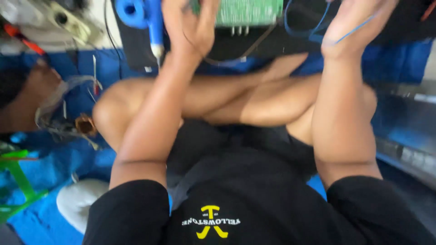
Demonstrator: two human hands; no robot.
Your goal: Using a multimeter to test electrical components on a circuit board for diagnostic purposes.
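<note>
Even, soft daylight is seen throughout; motion blur smears the whole view, worst at both hands [188, 27] and along the right edge.

Circuit board [247, 11] far centre, on dark mat [272, 43]. Left hand [188, 27] at board's left edge; soldering tool [145, 18] just left of it. Right hand [352, 25] far right, wire [313, 31] between it and board. Crossed legs [236, 97] near of mat. Tangle of parts [63, 113] left.
</note>
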